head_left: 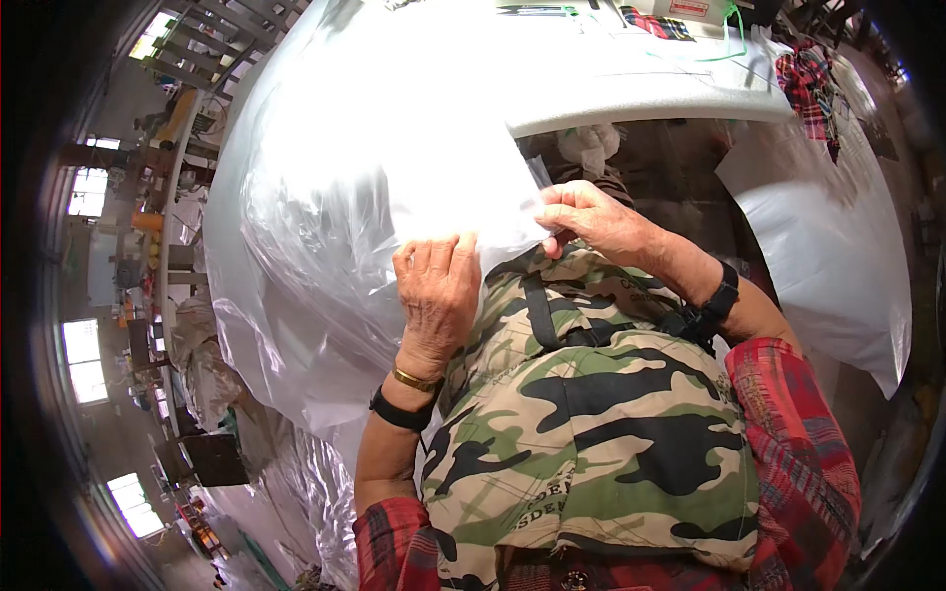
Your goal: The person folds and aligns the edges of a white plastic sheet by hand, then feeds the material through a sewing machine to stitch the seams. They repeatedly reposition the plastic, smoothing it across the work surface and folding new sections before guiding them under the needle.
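A large white, see-through plastic sheet (pixel 315 236) spreads over the left and middle and droops in wrinkles toward the floor; bright glare hides part of its surface. My left hand (pixel 437 291) has its fingers curled over the sheet's near edge, the fingertips hidden in the glare. To its right, my right hand (pixel 596 225) pinches a corner of the same sheet between thumb and fingers. The edge between both hands lies just in front of my camouflage apron (pixel 601 424).
A white table (pixel 670 94) with a curved front edge stands ahead. Plaid cloth (pixel 808 84) and a green cord (pixel 734 34) lie toward its right. Another plastic sheet (pixel 828 246) hangs at the right. Wooden racks (pixel 212 39) and cluttered shelves line the left.
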